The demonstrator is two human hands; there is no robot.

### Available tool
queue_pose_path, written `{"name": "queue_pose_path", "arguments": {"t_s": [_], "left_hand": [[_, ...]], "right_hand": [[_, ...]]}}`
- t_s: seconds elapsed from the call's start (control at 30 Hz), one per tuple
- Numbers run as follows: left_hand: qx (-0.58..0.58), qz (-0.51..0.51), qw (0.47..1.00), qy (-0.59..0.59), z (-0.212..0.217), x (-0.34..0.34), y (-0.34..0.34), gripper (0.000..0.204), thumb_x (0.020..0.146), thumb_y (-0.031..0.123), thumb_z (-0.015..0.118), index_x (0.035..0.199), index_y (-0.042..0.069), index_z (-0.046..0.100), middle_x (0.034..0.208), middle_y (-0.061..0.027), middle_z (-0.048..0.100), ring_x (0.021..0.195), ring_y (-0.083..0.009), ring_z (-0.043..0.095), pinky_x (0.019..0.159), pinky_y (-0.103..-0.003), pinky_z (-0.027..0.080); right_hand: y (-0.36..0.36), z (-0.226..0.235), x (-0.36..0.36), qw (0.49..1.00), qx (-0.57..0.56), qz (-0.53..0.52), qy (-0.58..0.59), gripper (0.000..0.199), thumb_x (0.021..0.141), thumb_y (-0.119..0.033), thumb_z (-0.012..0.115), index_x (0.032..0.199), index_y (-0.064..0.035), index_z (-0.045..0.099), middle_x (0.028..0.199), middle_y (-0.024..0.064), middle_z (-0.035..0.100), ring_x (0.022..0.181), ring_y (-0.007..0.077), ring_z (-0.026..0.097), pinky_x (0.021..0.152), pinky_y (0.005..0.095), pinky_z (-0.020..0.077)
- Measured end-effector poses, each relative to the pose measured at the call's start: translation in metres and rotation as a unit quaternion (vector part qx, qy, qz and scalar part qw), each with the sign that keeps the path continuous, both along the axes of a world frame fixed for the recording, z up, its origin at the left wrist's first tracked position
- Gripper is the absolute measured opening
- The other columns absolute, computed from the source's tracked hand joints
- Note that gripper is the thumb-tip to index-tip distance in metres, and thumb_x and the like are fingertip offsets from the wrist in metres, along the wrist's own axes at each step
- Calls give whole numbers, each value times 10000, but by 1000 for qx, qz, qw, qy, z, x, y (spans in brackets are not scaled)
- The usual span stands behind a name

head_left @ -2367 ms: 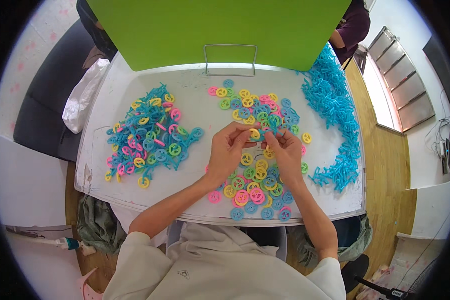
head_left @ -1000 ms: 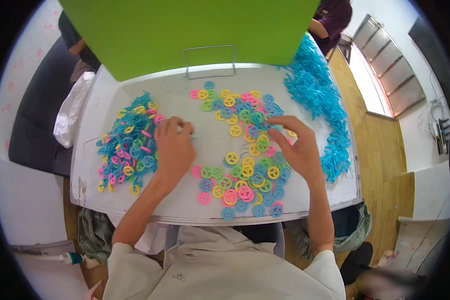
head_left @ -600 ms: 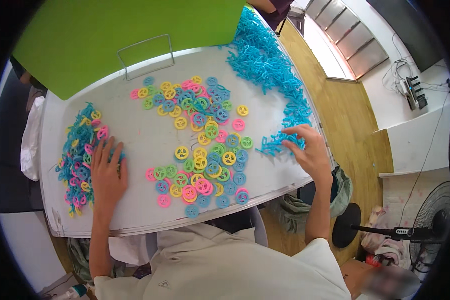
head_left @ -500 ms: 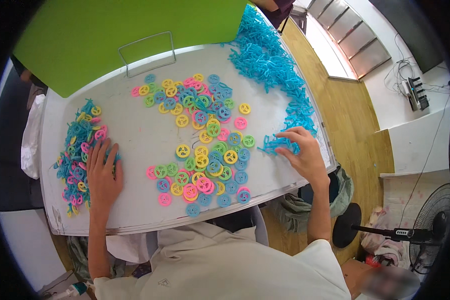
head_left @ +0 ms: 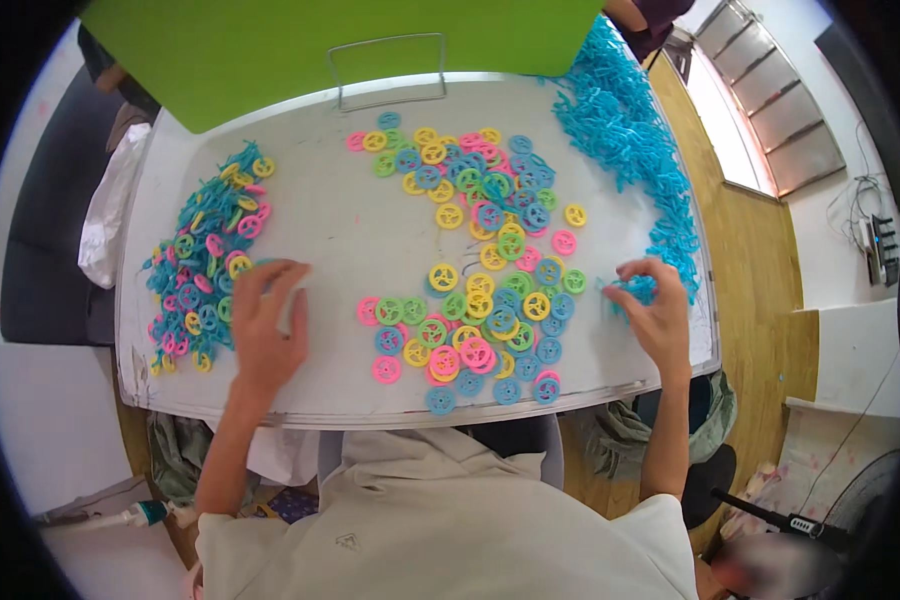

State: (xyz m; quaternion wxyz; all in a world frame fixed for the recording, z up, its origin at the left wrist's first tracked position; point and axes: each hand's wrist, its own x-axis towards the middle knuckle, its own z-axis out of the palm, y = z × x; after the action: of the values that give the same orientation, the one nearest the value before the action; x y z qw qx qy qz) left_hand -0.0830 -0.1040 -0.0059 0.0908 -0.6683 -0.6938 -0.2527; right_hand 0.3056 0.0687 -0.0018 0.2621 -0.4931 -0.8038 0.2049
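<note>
My left hand (head_left: 270, 325) hovers over the white table beside the left pile (head_left: 195, 260) of blue plastic pieces joined with coloured rings. Its fingers are curved and its thumb stands apart, with nothing visible between them. At the right, my right hand (head_left: 658, 310) has thumb and forefinger pinched together. A small blue plastic piece (head_left: 604, 285) shows at those fingertips, partly hidden. Behind that hand lie more loose blue plastic pieces (head_left: 675, 240). Between my hands spread many small spoked plastic wheels (head_left: 475, 352) in pink, yellow, green and blue, some overlapping.
A green board (head_left: 260, 60) with a wire handle (head_left: 388, 100) stands along the table's far side. The large blue heap (head_left: 620, 120) runs down the right edge. A cloth-lined bin (head_left: 715, 405) sits below the right corner. Part of another person (head_left: 660, 15) shows at the far right.
My left hand has lifted off the left pile and moved right over bare table. My right hand has drawn its fingertips closer together near the blue pieces. The whole view has shifted.
</note>
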Motion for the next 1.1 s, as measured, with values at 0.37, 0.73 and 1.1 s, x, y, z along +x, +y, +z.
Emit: {"name": "queue_pose_path", "arguments": {"t_s": [0.37, 0.73, 1.1], "left_hand": [[-167, -83, 947, -262, -12, 48, 45, 197, 720, 44, 719, 898, 52, 635, 862, -84, 574, 759, -224, 563, 673, -327, 466], [-162, -40, 796, -582, 14, 47, 79, 155, 884, 99, 645, 994, 28, 563, 913, -52, 629, 783, -118, 626, 646, -234, 489], [-121, -63, 672, -728, 19, 65, 104, 166, 946, 170, 575, 1023, 28, 541, 966, -55, 605, 908, -133, 618, 732, -281, 549]], "right_hand": [[26, 31, -76, 900, -249, 113, 340, 325, 888, -79, 632, 1203, -15, 583, 973, 50, 621, 902, 103, 607, 807, 259, 504], [28, 9, -150, 815, -385, 146, 408, 185, 948, -200, 580, 1034, -37, 605, 866, 10, 628, 771, 86, 627, 705, 222, 535], [16, -8, -158, 794, -336, 200, 466, 209, 908, -68, 601, 1104, -10, 558, 940, 75, 645, 849, 159, 659, 779, 283, 559]]}}
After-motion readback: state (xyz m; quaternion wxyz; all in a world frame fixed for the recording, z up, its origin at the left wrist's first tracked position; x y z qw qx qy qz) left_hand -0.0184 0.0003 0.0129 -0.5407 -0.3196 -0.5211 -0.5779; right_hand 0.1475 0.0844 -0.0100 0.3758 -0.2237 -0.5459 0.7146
